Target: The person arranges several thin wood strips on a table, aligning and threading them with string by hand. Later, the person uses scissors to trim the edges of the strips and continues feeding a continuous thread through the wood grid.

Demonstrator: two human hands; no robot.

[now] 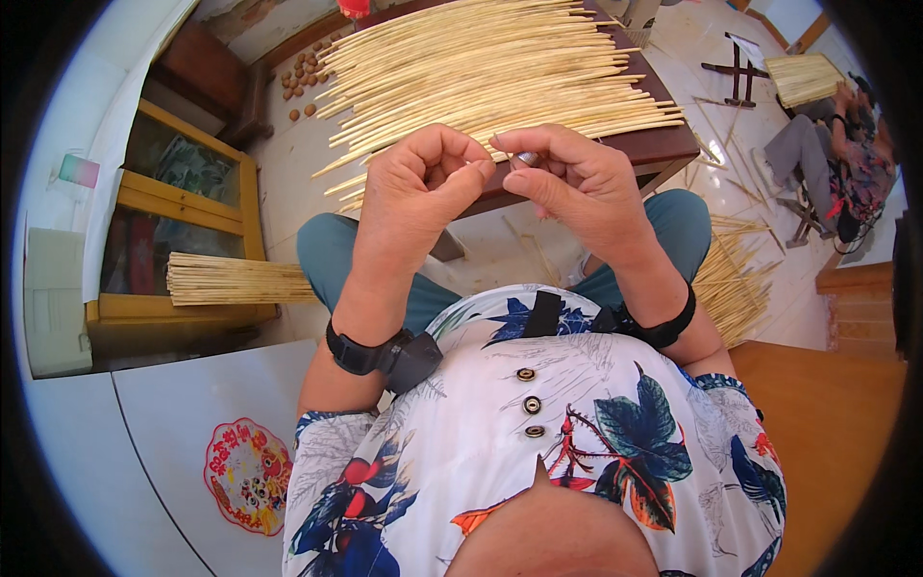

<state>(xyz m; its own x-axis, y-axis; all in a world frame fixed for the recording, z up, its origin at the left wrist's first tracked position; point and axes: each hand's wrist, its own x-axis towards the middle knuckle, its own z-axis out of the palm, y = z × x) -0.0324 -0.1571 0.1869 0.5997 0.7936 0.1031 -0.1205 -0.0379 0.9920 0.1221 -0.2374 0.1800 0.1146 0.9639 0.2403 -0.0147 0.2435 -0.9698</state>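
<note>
My left hand [415, 188] and my right hand [586, 183] are raised close together in front of my lap, at the near edge of the stalk-covered table. The left thumb and index finger are pinched together; whatever lies between them is too small to name. My right fingers curl inward with the thumb near the index fingertip, and what they grip cannot be made out. A shiny silver band, like a thimble ring [524, 160], sits at the right fingers. Just beyond both hands, long pale-yellow stalks [490, 82] lie side by side across the table.
The dark red table [663, 144] stands ahead. A stalk bundle [236, 281] lies at left beside a yellow-framed cabinet [178, 207]; more stalks [735, 274] lie at right. Round brown balls [300, 77] dot the floor. Another person [856, 154] sits at far right holding a stalk panel [803, 79].
</note>
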